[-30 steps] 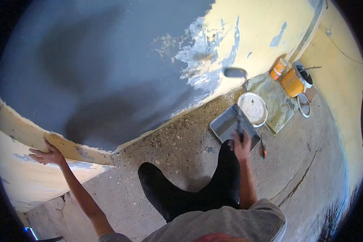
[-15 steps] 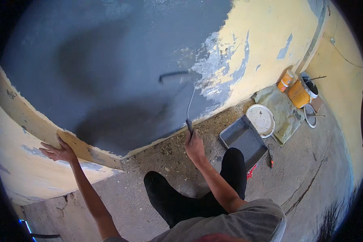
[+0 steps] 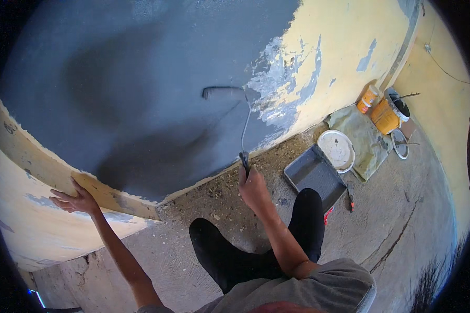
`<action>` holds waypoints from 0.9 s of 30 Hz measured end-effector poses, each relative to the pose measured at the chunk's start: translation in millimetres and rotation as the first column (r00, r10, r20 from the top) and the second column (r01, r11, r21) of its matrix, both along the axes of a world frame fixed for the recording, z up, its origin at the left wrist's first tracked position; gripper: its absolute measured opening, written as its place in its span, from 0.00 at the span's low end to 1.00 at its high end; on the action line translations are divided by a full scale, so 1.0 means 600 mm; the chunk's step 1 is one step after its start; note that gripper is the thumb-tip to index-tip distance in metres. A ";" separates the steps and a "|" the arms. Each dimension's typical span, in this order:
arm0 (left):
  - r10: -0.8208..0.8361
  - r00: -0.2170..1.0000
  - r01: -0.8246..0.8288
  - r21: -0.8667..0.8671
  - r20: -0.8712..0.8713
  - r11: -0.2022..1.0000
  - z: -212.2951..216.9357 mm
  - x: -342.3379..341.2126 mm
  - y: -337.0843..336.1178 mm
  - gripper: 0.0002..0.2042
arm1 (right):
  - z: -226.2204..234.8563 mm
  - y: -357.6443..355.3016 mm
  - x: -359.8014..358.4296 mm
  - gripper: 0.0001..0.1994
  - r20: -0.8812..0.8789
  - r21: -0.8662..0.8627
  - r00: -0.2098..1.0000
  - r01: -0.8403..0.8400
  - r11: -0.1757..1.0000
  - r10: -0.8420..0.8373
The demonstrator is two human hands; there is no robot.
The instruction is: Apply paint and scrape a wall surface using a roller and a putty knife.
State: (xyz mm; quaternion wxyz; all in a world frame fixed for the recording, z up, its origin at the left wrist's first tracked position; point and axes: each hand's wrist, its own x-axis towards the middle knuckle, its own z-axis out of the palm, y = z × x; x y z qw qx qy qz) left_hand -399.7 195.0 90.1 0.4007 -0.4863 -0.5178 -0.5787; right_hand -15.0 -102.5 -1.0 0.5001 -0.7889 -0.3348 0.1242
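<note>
A person crouched on a concrete floor (image 3: 402, 229) works a paint roller (image 3: 225, 93) across a wall (image 3: 141, 78) already mostly grey, the sleeve lying flat against the wet coat just left of the flaking yellow patch (image 3: 344, 47); the right hand (image 3: 253, 183) is wrapped tight round the handle at the foot of the thin bent wire frame, roller at twelve o'clock from the fist; the left hand (image 3: 74, 199) is spread open, palm pressed to the unpainted band at the wall's lower edge, holding nothing. The roller looks light and stiff, though the loaded sleeve is likely slick and drippy, so the bare handle seems the only sensible place to take it. At two o'clock from the right hand lie a grey paint tray (image 3: 314, 175) and a white lid (image 3: 336, 149); beyond them, on a drop cloth (image 3: 363, 138), stand orange tubs (image 3: 384, 116).
</note>
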 end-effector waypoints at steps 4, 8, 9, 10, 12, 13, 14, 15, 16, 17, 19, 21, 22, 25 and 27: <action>0.017 1.000 -0.017 -0.005 -0.005 1.000 -0.004 -0.002 -0.002 0.41 | 0.060 0.041 0.059 0.18 0.070 0.174 0.996 0.048 0.984 -0.061; -0.011 1.000 0.012 0.012 -0.026 1.000 0.000 0.003 -0.005 0.40 | 0.083 0.066 0.099 0.19 0.051 0.201 0.993 0.098 0.975 -0.111; -0.011 1.000 0.011 0.010 -0.024 1.000 0.001 0.005 -0.006 0.40 | 0.071 0.061 0.091 0.19 0.010 0.149 0.996 0.081 0.985 -0.083; -0.013 1.000 0.013 0.010 -0.019 1.000 0.001 0.007 -0.006 0.41 | 0.054 0.053 0.081 0.19 -0.018 0.138 0.998 0.055 0.989 -0.053; -0.011 1.000 0.012 0.008 -0.027 1.000 0.002 0.008 -0.007 0.41 | 0.008 0.027 0.032 0.19 0.074 0.023 0.996 0.052 0.998 -0.053; 0.002 1.000 -0.002 -0.002 -0.030 1.000 0.002 0.008 -0.007 0.41 | -0.010 0.013 0.011 0.19 0.078 0.031 0.996 0.038 0.999 -0.041; 0.013 0.999 -0.013 -0.008 -0.032 1.000 0.002 0.008 -0.007 0.41 | -0.020 0.008 -0.001 0.19 0.007 -0.025 1.000 -0.018 1.000 0.018; 0.011 0.999 -0.011 -0.005 -0.035 1.000 0.002 0.008 -0.005 0.41 | -0.022 0.006 -0.006 0.19 -0.105 -0.149 0.992 -0.080 0.986 0.064; 0.002 1.000 -0.002 -0.012 -0.020 1.000 0.001 0.007 -0.005 0.41 | -0.018 0.008 -0.005 0.19 -0.063 -0.078 0.996 -0.075 0.994 0.071; -0.006 1.000 0.006 -0.023 -0.010 1.000 -0.001 0.006 -0.005 0.41 | -0.006 0.013 0.006 0.19 -0.057 -0.008 0.998 -0.035 0.999 0.034; -0.005 1.000 0.004 -0.015 -0.024 1.000 -0.002 0.004 -0.004 0.42 | 0.038 0.042 0.051 0.19 -0.066 0.087 0.997 0.032 0.996 -0.026; -0.002 1.000 0.002 -0.001 -0.025 1.000 -0.003 0.004 -0.003 0.42 | 0.082 0.066 0.102 0.19 -0.072 0.111 0.996 0.055 0.992 -0.047; -0.001 1.000 0.001 -0.008 -0.021 1.000 -0.003 0.004 -0.003 0.42 | 0.092 0.068 0.117 0.19 0.003 0.120 0.997 0.073 0.990 -0.074; 0.006 1.000 -0.006 -0.024 -0.010 1.000 -0.001 0.006 -0.003 0.42 | 0.078 0.051 0.118 0.18 0.099 0.104 0.992 0.074 0.992 -0.084; 0.027 1.000 -0.027 -0.033 0.000 0.999 -0.001 0.006 -0.005 0.42 | 0.032 0.020 0.080 0.16 0.132 0.051 0.990 0.039 0.998 -0.045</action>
